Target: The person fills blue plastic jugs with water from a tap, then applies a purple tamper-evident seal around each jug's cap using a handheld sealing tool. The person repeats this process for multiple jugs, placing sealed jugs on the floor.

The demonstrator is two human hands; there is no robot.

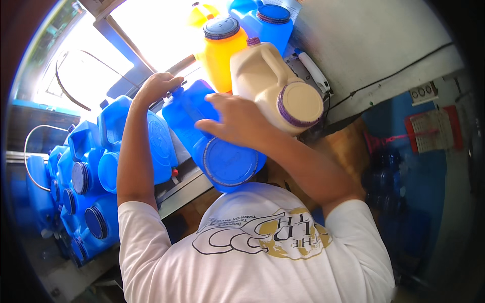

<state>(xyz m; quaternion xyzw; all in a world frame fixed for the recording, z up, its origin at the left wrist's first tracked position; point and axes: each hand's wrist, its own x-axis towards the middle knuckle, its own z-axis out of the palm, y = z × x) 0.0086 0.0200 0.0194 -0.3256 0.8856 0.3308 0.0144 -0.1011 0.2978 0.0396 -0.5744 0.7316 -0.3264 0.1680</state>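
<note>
Right before me, tilted with its wide round lid toward my body, lies a blue plastic water jug point(189, 123). My left hand point(161, 87) is at the jug's far top end, its fingers closed around the small dark spout cap point(176, 91) and partly hidden. Over the jug's handle side hovers my right hand point(237, 119), slightly blurred, with thumb and fingers apart; whether it touches the plastic is unclear. The blue wide lid point(230, 161) nearly meets my shirt. Close on the right stands a cream jug point(250, 72) with a cream lid point(301, 102).
Behind are a yellow jug point(219, 57) with a dark lid and another blue jug point(274, 28). Several blue jugs point(85, 151) are stacked at the left. A white handheld device point(314, 72) is by the wall. A metal counter edge point(185, 187) runs below the jug.
</note>
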